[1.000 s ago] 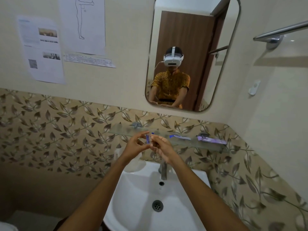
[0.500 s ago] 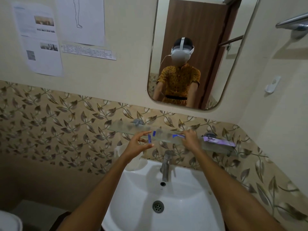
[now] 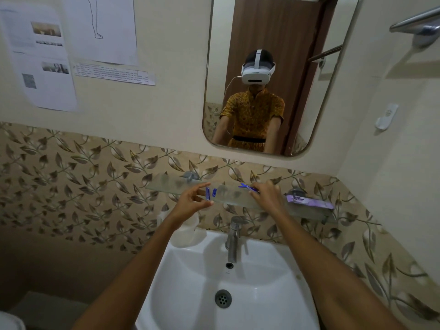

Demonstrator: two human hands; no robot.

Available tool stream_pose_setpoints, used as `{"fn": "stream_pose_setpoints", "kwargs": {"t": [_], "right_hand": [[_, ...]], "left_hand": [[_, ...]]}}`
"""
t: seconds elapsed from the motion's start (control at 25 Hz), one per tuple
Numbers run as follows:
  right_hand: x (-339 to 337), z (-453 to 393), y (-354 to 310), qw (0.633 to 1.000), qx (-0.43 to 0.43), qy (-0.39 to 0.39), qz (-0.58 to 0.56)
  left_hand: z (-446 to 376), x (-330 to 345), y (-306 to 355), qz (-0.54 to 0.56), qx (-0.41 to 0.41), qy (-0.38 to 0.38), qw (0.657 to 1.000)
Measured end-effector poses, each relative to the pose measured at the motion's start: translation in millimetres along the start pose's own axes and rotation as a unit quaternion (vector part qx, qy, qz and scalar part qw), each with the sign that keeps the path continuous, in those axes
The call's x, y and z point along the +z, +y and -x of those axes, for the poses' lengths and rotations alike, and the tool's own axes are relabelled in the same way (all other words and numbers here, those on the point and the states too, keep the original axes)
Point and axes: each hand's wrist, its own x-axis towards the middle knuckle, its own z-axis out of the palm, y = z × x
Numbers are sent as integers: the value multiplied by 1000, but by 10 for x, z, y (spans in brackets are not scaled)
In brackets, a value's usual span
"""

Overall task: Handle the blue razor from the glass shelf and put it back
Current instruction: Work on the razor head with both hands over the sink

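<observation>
Up close, left hand (image 3: 190,204) pinching small blue cap (image 3: 207,193), right hand (image 3: 266,196) gripping thin blue razor (image 3: 246,186), frosted glass shelf (image 3: 166,184)

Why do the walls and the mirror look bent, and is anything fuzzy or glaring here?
Head view: the wide lens bows straight lines, so the mirror leans and the towel rail tilts; the papers on the wall are soft and unreadable near the edge; light is dim and even, without glare; the glass shelf looks hazy, and the small blue piece in the left hand is slightly blurred.
</observation>
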Motion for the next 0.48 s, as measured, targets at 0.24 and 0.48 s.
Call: {"fn": "stream_pose_setpoints", "kwargs": {"t": [0.24,0.48], "right_hand": [[-320,67,-289,984,-59,-29,-164],[-595,246,-664,963,-122,-16,-240]], "left_hand": [[-15,3,180,25,1,-16,1000],[22,-45,434,63,6,-49,997]]}}
